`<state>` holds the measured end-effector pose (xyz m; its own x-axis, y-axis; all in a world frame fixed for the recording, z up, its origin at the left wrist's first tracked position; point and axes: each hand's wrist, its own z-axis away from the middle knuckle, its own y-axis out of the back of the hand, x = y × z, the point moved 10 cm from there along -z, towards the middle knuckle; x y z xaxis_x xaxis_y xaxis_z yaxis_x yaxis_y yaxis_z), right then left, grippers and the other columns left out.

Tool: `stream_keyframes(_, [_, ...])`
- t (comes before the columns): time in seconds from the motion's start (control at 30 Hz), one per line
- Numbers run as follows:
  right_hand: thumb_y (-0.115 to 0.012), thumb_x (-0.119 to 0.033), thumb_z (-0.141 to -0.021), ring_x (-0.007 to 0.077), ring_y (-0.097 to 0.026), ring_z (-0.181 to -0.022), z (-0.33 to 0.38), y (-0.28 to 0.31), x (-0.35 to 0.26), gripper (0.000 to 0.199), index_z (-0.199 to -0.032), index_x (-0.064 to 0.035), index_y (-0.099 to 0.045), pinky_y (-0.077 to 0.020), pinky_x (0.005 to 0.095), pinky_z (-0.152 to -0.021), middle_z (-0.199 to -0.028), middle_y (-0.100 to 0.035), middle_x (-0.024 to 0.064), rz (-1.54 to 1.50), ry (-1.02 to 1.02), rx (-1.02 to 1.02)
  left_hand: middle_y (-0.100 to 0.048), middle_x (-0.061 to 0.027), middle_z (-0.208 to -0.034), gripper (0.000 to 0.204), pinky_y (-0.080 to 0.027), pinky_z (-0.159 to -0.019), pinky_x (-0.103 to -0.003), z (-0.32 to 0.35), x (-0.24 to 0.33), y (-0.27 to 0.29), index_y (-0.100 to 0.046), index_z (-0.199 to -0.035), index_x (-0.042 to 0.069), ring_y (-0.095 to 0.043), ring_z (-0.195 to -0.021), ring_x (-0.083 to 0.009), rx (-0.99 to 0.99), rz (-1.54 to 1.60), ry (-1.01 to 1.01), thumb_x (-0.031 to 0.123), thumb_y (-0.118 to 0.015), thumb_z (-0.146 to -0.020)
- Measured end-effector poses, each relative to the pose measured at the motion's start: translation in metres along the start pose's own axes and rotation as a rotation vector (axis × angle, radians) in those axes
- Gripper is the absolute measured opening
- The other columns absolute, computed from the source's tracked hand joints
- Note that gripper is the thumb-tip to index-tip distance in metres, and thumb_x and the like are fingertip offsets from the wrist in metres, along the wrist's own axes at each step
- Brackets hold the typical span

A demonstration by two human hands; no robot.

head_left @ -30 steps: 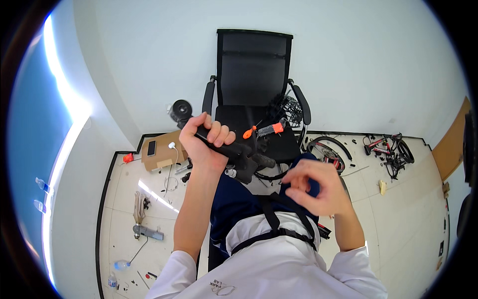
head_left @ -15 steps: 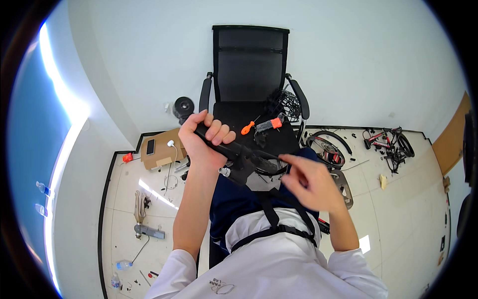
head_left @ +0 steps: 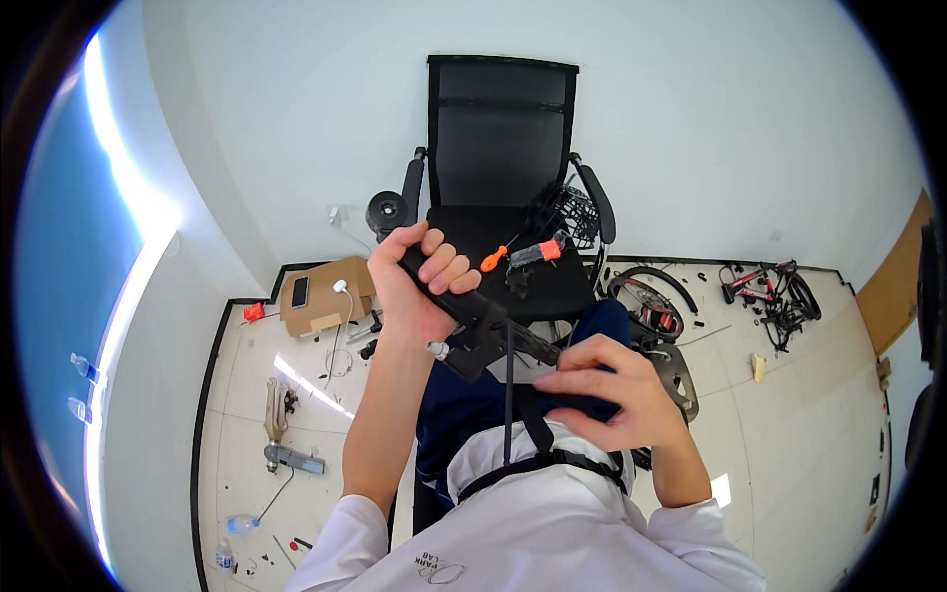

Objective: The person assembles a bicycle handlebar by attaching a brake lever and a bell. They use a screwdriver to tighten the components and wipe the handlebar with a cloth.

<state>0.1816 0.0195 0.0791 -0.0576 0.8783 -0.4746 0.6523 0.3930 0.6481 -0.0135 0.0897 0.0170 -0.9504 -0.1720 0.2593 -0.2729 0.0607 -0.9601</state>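
Observation:
My left hand [head_left: 426, 281] is wrapped around a black tubular part [head_left: 478, 318], held tilted above my lap. At its upper end is a round black disc [head_left: 387, 211]; on its lower side sits a silver fitting [head_left: 438, 349]. From the lower portion a thin dark strip [head_left: 509, 395] hangs straight down in front of my shirt. My right hand [head_left: 617, 395] is beside the part's lower end, its fingers bent with the thumb apart and nothing visible in them. Whether its fingertips touch the part, I cannot tell.
Ahead stands a black mesh chair [head_left: 503, 138] with an orange-handled screwdriver [head_left: 494, 259] and a black basket [head_left: 574, 212] on its seat. A wheel [head_left: 651, 304] and a red-black bike frame [head_left: 764, 286] lie right. Left are a cardboard box [head_left: 326, 314] and a metal fork [head_left: 277, 409].
The thin strip, earlier stretched toward my right fingers, now hangs downward. My right hand has moved lower and spread its fingers. The held part has shifted slightly right.

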Motion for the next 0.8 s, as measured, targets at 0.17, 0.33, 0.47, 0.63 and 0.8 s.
stream_keyframes(0.17, [-0.081, -0.021, -0.069, 0.0234, -0.061, -0.093, -0.017, -0.017, -0.035, 0.033, -0.097, -0.0072, -0.069, -0.0502, 0.0341, -0.079, -0.099, -0.063, 0.0045, 0.213, 0.304, -0.039, -0.028, 0.006, -0.046, 0.029, -0.028, -0.045, -0.027, -0.004, -0.015, 0.014, -0.039, -0.064, 0.014, -0.029, -0.04, -0.009, 0.068, -0.08, 0.046, 0.024, -0.05, -0.089])
stream_keyframes(0.33, [-0.08, -0.02, -0.068, 0.0222, -0.063, -0.08, -0.026, -0.015, -0.039, 0.027, -0.084, -0.0048, -0.065, -0.0525, 0.0323, -0.071, -0.084, -0.063, 0.0036, 0.315, 0.437, 0.041, -0.028, 0.0054, -0.046, 0.028, -0.028, -0.044, -0.027, -0.004, -0.033, 0.019, -0.039, -0.065, 0.014, -0.027, -0.04, -0.0098, 0.125, -0.133, 0.105, 0.023, -0.05, -0.089])
stream_keyframes(0.47, [-0.081, -0.019, -0.069, 0.0183, -0.063, -0.069, -0.045, -0.017, -0.015, 0.025, -0.083, -0.0061, -0.065, -0.0488, 0.0302, -0.058, -0.075, -0.062, 0.0039, 0.312, 0.255, -0.114, -0.03, 0.0026, -0.047, 0.027, -0.027, -0.044, -0.028, 0.005, -0.044, 0.012, -0.039, -0.065, 0.013, -0.027, -0.041, -0.0113, 0.143, -0.237, 0.046, 0.022, -0.051, -0.087])
stream_keyframes(0.63, [-0.072, -0.012, -0.082, 0.0153, -0.058, -0.048, -0.064, -0.008, 0.028, 0.013, -0.091, -0.0041, -0.067, -0.0444, 0.027, -0.051, -0.064, -0.062, 0.0058, -0.078, -0.047, -0.012, -0.031, 0.0006, -0.047, 0.026, -0.028, -0.044, -0.029, 0.008, -0.04, 0.016, -0.04, -0.065, 0.013, -0.029, -0.042, -0.0124, 0.214, -0.304, -0.045, 0.023, -0.053, -0.086])
stream_keyframes(0.8, [-0.063, -0.009, -0.09, 0.0076, -0.055, -0.047, -0.06, -0.008, 0.106, 0.022, -0.109, -0.0004, -0.056, -0.0394, 0.0225, -0.047, -0.056, -0.059, 0.0023, -0.475, -0.464, 0.123, -0.034, -0.0018, -0.047, 0.029, -0.031, -0.047, -0.03, 0.019, -0.038, -0.013, -0.037, -0.064, 0.013, -0.031, -0.04, -0.0147, -0.052, -0.4, -0.177, 0.019, -0.053, -0.087])
